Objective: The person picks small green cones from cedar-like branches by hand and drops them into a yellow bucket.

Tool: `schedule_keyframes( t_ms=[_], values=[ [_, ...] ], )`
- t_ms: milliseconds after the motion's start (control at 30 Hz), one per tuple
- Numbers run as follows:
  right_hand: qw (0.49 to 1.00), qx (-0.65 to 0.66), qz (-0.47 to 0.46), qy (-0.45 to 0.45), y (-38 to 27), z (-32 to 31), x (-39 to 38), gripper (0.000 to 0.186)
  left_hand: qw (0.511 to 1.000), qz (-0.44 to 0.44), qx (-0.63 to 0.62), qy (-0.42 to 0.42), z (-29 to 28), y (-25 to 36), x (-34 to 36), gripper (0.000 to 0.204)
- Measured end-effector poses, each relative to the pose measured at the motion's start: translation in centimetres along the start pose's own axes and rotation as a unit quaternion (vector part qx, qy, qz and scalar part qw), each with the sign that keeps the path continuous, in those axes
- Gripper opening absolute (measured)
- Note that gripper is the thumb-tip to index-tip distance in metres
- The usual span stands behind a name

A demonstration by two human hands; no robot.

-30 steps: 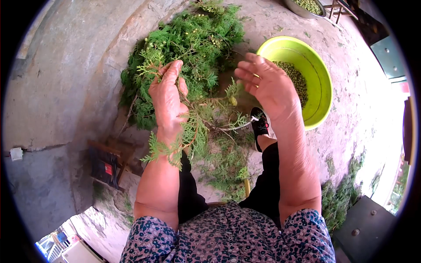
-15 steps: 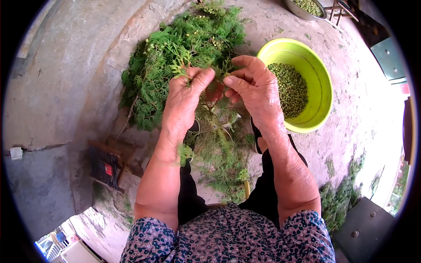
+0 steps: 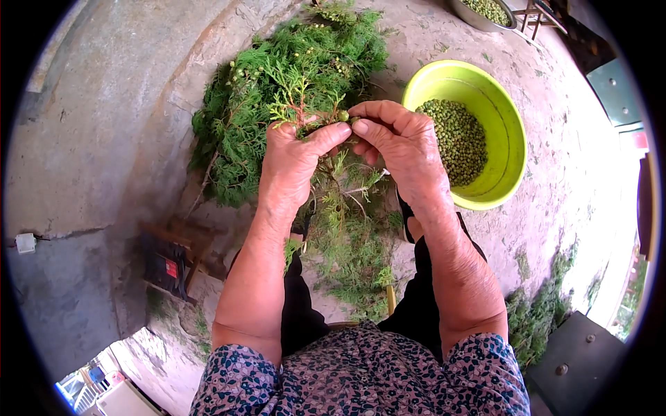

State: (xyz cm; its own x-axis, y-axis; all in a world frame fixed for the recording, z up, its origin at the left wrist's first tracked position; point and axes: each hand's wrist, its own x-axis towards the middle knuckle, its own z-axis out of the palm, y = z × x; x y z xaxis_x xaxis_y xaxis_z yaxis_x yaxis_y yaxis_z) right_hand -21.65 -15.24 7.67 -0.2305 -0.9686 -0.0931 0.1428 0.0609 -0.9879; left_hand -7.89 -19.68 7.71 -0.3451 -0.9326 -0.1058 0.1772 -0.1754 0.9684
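Note:
My left hand (image 3: 288, 163) is closed round an evergreen sprig (image 3: 300, 100) with flat green leaves and a reddish stem. The sprig's upper part sticks up beyond the fingers. Thumb and fingertips of my right hand (image 3: 411, 152) pinch at the sprig's right end, where a small green cone (image 3: 343, 116) shows beside the fingertips. Both thumb tips nearly meet there. Just right of my right hand stands a yellow-green tub (image 3: 510, 118), partly filled with small green cones (image 3: 458, 142).
A large heap of cut evergreen branches (image 3: 236, 145) lies on the floor beyond my left hand. Loose sprigs (image 3: 357, 260) lie between my feet. A metal bowl of cones (image 3: 489, 14) is at the far right. A small dark stool-like thing (image 3: 170, 260) stands at left.
My hands have come closer together, and the right fingertips now meet the sprig's end. The sprig has steadied in my left hand, and a cone now shows clearly between the hands.

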Motion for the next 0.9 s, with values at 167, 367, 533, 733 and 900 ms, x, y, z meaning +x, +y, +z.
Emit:
schedule_keyframes(
  t_ms=[167, 367, 533, 733, 900],
  values=[
    [0.998, 0.043, 0.048, -0.018, -0.5, 0.0, -0.1, 0.014, 1.000, 0.004, 0.004, 0.005, -0.2, -0.3, -0.1, 0.012],
    [0.964, 0.222, 0.136, -0.050, 0.6, -0.5, 0.4, 0.013, 1.000, 0.005, -0.005, -0.011, -0.2, -0.2, 0.0, 0.009],
    [0.973, 0.202, 0.109, -0.030, 0.3, -0.6, 0.5, 0.013, 1.000, 0.010, 0.000, -0.005, -0.1, -0.4, -0.1, 0.008],
    [0.989, 0.125, 0.073, -0.037, -0.8, 0.3, -0.1, 0.013, 0.999, 0.011, 0.033, -0.028, -0.1, -0.1, -0.1, 0.007],
    [0.995, 0.078, 0.055, -0.037, 0.0, 0.7, -0.1, 0.008, 0.993, -0.007, 0.105, -0.043, -0.3, -0.1, -0.4, 0.012]
  ],
)
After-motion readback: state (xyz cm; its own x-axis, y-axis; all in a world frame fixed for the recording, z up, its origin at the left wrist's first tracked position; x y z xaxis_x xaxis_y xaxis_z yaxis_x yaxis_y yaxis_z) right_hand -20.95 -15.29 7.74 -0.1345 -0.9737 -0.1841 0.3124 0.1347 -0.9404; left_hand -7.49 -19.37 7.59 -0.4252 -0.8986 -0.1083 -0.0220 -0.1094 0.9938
